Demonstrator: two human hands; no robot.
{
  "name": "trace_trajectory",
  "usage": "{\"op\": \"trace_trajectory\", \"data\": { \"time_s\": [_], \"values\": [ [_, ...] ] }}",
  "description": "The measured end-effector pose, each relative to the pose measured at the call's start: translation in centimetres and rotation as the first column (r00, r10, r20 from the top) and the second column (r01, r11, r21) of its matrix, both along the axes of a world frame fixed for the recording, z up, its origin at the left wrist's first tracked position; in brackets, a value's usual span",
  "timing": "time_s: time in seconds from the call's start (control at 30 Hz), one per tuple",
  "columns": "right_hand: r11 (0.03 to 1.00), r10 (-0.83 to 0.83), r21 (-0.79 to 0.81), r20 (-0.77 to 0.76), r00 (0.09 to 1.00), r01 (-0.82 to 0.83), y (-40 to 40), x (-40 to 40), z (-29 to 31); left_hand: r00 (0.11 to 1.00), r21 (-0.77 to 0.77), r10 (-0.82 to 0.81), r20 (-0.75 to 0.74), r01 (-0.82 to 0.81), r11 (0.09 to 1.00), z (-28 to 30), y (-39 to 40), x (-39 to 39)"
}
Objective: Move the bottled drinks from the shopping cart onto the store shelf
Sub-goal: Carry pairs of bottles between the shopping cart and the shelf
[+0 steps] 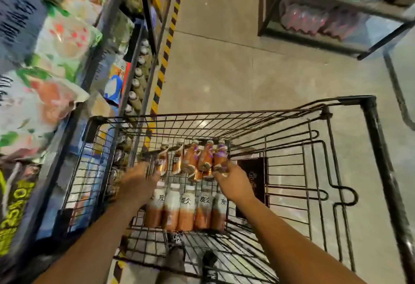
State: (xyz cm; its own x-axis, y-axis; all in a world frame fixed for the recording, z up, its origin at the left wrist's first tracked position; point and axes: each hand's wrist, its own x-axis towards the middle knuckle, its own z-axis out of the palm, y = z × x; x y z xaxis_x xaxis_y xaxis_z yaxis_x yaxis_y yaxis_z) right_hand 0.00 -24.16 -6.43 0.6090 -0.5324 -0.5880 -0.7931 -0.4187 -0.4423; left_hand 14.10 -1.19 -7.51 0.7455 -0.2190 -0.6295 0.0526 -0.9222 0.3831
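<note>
A black wire shopping cart (224, 114) holds two rows of bottled drinks lying on its floor. The far row of orange bottles (190, 160) has purple labels and pale caps. The near row (186, 207) is white on top and orange below. My left hand (139, 180) reaches to the leftmost far bottle (162, 160); its fingers are blurred. My right hand (233, 180) curls its fingers round the base of the rightmost far bottle (220, 154). The store shelf (131, 72) stands along the cart's left side.
Snack bags (56, 43) and a row of bottles (139, 74) fill the left shelf. A dark box (253, 178) lies in the cart, right of the bottles. Yellow-black tape (166, 54) marks the floor. A second shelf (336, 43) with pink bottle packs stands far right. My shoes (193, 261) show below the cart.
</note>
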Motion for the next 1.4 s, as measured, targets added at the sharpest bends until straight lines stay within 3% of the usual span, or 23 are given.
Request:
{"op": "trace_trajectory", "data": {
  "time_s": [0.2,0.33,0.47,0.63,0.93,1.03,1.1,1.2,1.27,1.4],
  "values": [
    [0.992,-0.053,0.113,-0.057,0.997,0.060,2.6,5.9,-7.9,0.990,-0.028,0.062,-0.130,-0.067,0.997,-8.7,-1.4,2.9],
    [0.997,-0.043,0.055,-0.063,0.997,0.046,3.4,9.9,-12.3,0.988,-0.008,0.082,-0.128,-0.084,0.996,-15.8,-1.3,4.2],
    [0.985,0.133,-0.074,-0.243,0.961,-0.155,3.5,13.2,-15.7,0.991,0.013,0.093,-0.095,-0.092,0.996,-19.8,-2.1,4.6],
    [0.988,0.085,-0.091,-0.382,0.920,-0.129,4.0,15.3,-19.3,0.996,-0.008,0.070,-0.049,-0.071,0.997,-23.6,-3.1,5.0],
    [0.994,-0.019,-0.109,-0.357,0.934,-0.021,5.9,14.8,-20.9,0.984,-0.058,0.141,-0.107,-0.148,0.987,-21.1,-1.7,5.7],
    [0.993,-0.044,0.090,-0.314,0.948,0.076,6.0,14.5,-20.0,0.969,-0.092,0.214,-0.121,-0.226,0.970,-19.8,-0.6,5.4],
    [0.915,-0.167,0.312,-0.286,0.944,0.256,6.2,13.8,-19.0,0.959,-0.139,0.254,-0.123,-0.270,0.953,-18.6,0.0,4.9],
    [0.803,-0.277,0.435,-0.332,0.902,0.407,6.9,13.1,-15.7,0.950,-0.216,0.291,-0.117,-0.310,0.926,-16.5,1.0,3.9],
    [0.781,-0.274,0.477,-0.320,0.907,0.404,7.4,12.0,-13.0,0.933,-0.258,0.336,-0.126,-0.358,0.898,-14.7,1.8,3.0],
    [0.803,-0.238,0.530,-0.131,0.962,0.271,8.0,8.8,-8.6,0.912,-0.280,0.405,-0.064,-0.405,0.870,-10.5,3.6,0.4]
  ]
}}
